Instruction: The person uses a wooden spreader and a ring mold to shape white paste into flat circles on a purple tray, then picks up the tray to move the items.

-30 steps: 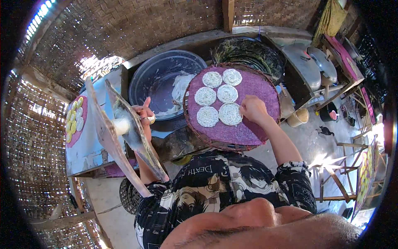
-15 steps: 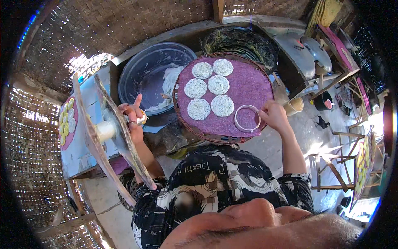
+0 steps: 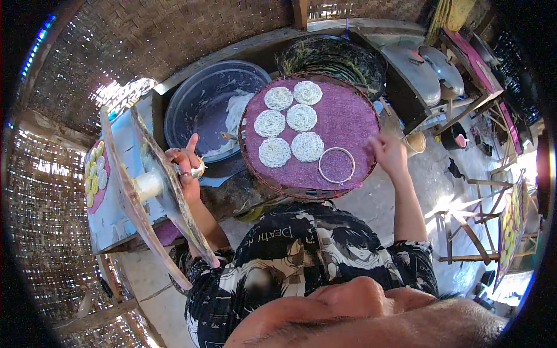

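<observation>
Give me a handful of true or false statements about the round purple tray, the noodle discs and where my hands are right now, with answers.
1. Six white noodle discs lie on the purple tray. True.
2. The metal ring on the tray is filled with noodles. False: it is empty, and the purple surface shows through it.
3. The right hand is at the tray's right edge. True.
4. The left hand rests on the tray. False: it is off to the tray's left, at the wooden press, holding a small object.
5. The dark round basin sits to the right of the tray. False: it is on the tray's left.
</observation>
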Available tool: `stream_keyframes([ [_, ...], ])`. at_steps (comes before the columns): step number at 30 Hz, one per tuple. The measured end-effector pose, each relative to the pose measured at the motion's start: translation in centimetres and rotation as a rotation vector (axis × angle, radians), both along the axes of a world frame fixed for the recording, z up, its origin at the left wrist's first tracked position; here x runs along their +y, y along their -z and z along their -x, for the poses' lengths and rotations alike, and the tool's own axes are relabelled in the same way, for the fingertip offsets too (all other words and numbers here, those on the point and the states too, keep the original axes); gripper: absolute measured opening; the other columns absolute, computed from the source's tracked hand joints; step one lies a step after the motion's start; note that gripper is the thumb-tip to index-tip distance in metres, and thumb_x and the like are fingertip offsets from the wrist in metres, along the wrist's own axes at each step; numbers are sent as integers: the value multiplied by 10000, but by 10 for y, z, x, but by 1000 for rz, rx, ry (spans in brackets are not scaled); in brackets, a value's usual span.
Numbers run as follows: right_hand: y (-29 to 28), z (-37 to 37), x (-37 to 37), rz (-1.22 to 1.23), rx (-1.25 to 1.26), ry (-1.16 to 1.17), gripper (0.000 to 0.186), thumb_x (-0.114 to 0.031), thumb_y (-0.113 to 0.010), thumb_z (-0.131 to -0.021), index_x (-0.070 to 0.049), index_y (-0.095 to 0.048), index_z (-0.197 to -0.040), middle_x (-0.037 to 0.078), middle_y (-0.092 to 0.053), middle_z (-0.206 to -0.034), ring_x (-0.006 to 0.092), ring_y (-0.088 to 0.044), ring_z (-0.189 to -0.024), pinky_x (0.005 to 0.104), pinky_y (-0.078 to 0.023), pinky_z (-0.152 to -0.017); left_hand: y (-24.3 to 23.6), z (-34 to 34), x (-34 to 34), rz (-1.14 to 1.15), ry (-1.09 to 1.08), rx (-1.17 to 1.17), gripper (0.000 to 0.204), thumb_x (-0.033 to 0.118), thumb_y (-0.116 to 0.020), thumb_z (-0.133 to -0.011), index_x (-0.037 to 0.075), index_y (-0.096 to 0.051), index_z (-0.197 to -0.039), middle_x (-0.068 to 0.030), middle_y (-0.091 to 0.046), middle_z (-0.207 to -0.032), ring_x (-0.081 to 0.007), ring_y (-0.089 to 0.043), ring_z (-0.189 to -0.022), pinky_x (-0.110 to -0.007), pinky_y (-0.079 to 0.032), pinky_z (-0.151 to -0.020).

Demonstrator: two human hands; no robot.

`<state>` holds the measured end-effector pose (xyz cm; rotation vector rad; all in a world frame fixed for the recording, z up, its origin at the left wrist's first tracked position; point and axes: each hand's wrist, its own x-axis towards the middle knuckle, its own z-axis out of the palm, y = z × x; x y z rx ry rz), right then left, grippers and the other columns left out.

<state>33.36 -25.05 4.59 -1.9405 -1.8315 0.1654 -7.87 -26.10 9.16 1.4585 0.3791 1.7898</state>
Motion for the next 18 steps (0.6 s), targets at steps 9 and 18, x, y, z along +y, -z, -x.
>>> stream_keyframes([
  [9,66,-34,16,209,770,160,317,-193,-463,-817,1,-507,-1063,130,-559,-964,185,-522,-855,290,-395,-768,-6,-8,-3,-2,-32,3,461,154,-704,-633,77,-511,-1044,62,-392,-549,-103,-440,-560,-504,-224,-971],
  [18,48,-4,-35,331,1284,247,287,-153,-415,-856,-45,-321,-1105,102,-521,-817,155,-529,-572,270,-475,-452,-5,-18,7,20,75,-42,433,65,-711,-593,42,-533,-987,42,-466,-591,-139,-505,-605,-487,-226,-962],
])
